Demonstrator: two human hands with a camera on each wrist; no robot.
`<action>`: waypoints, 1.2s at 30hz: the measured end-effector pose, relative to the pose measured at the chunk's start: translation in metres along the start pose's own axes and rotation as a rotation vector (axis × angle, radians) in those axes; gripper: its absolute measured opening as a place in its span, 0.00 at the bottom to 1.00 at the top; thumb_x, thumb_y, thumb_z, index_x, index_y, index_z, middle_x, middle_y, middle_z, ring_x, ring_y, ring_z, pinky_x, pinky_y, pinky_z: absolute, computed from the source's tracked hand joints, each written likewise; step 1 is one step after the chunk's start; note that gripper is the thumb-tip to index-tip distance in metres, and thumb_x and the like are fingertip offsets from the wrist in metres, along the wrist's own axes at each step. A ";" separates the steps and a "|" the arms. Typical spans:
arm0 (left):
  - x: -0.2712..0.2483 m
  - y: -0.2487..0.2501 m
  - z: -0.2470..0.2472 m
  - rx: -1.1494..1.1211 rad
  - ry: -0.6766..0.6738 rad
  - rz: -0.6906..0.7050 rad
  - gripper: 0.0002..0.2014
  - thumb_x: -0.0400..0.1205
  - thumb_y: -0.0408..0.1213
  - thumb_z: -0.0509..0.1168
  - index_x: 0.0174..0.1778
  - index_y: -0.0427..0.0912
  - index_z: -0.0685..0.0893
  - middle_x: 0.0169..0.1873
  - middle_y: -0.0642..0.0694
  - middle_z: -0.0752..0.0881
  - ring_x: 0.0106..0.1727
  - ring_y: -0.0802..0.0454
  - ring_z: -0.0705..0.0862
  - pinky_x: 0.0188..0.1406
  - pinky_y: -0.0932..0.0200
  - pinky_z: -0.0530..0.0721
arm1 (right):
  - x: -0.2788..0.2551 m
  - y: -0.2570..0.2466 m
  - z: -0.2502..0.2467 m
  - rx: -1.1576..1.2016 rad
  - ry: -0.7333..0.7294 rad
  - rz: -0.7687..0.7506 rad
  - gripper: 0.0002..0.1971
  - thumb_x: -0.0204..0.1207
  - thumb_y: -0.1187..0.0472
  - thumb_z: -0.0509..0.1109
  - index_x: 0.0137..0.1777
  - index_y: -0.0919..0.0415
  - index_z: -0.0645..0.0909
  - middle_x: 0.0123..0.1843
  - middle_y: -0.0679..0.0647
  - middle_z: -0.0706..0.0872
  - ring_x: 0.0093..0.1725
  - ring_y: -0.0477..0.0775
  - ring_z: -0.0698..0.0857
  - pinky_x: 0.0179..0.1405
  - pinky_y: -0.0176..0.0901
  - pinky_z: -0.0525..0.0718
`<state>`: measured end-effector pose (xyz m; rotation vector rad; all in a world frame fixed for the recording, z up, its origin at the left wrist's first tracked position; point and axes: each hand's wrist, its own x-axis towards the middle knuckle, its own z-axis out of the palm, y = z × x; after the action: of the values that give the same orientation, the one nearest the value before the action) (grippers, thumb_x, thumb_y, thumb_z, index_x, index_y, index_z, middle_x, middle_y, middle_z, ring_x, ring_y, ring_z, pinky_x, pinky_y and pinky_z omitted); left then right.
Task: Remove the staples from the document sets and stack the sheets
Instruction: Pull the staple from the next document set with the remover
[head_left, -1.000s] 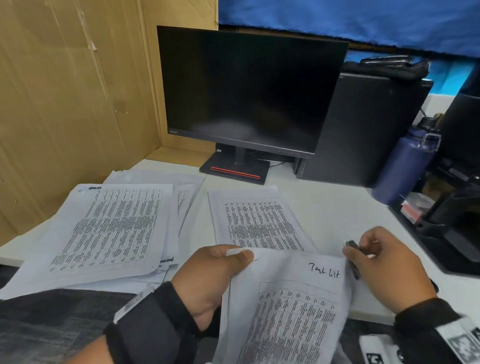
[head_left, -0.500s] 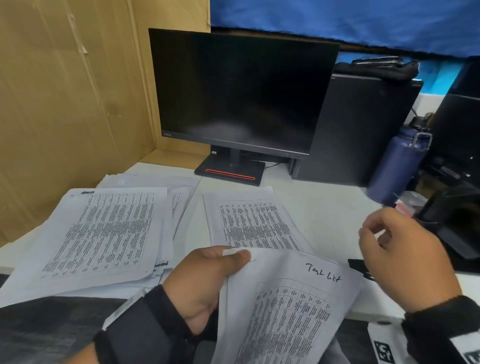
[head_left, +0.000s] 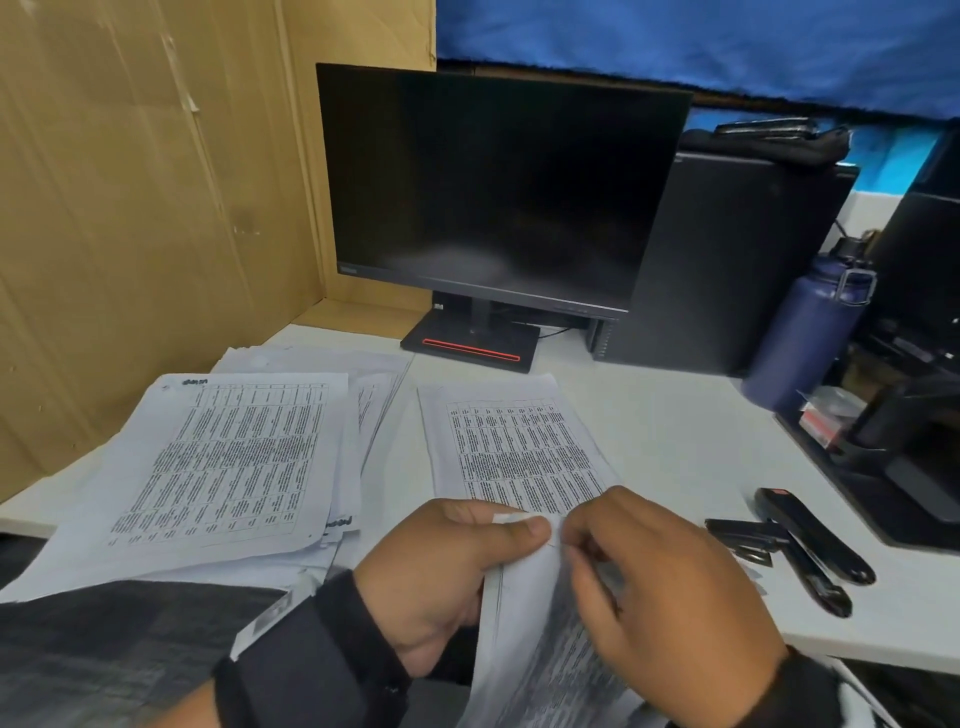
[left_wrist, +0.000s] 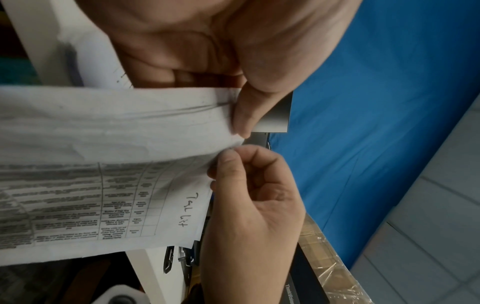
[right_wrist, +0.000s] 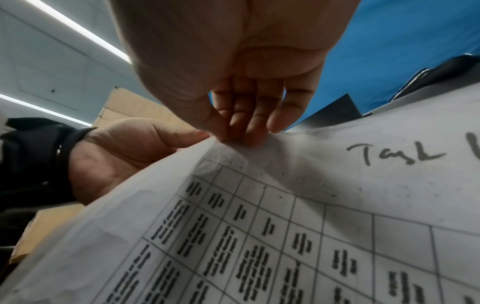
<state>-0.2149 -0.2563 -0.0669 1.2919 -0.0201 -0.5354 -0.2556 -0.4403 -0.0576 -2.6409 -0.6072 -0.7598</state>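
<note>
I hold a stapled document set (head_left: 524, 618) with a printed table and handwritten "Task List" (left_wrist: 189, 209) upright over the desk's front edge. My left hand (head_left: 519, 530) grips its top corner, thumb (left_wrist: 244, 117) on the paper. My right hand (head_left: 569, 540) pinches the same corner with thumb and fingertips (right_wrist: 241, 135), right beside the left thumb. The staple itself is hidden by the fingers. A thick pile of loose sheets (head_left: 223, 462) lies at the left, and a smaller stack (head_left: 519, 441) lies in the middle of the desk.
Black staple tools (head_left: 800, 551) lie on the white desk (head_left: 675, 431) to the right of my hands. A dark monitor (head_left: 493, 192) stands behind, a blue bottle (head_left: 805, 338) and black equipment at the right, cardboard (head_left: 130, 208) at the left.
My right hand laid the small dark tool on the desk and moved left to pinch the document's top corner. The document has swung up more on edge.
</note>
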 end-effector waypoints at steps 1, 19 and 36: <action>0.000 0.000 0.000 0.006 -0.003 0.001 0.20 0.70 0.37 0.77 0.53 0.28 0.93 0.54 0.24 0.92 0.53 0.33 0.90 0.63 0.34 0.87 | 0.000 -0.001 0.001 -0.005 0.011 -0.007 0.03 0.75 0.56 0.66 0.41 0.51 0.80 0.38 0.45 0.79 0.35 0.51 0.80 0.31 0.45 0.78; 0.001 -0.012 0.004 0.101 0.029 0.122 0.16 0.73 0.40 0.80 0.47 0.30 0.94 0.52 0.19 0.90 0.48 0.37 0.87 0.54 0.44 0.83 | -0.007 -0.016 0.019 -0.099 0.155 0.029 0.01 0.67 0.61 0.68 0.36 0.56 0.80 0.34 0.51 0.78 0.34 0.59 0.79 0.32 0.50 0.80; 0.002 -0.012 0.001 0.266 -0.033 0.219 0.13 0.76 0.48 0.74 0.39 0.40 0.94 0.39 0.31 0.91 0.41 0.45 0.84 0.47 0.49 0.81 | -0.008 -0.018 0.026 -0.061 0.160 0.171 0.07 0.69 0.55 0.62 0.33 0.57 0.76 0.30 0.50 0.76 0.27 0.56 0.77 0.28 0.42 0.68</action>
<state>-0.2177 -0.2597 -0.0781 1.5180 -0.2652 -0.3737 -0.2592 -0.4161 -0.0795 -2.6121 -0.3161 -0.9379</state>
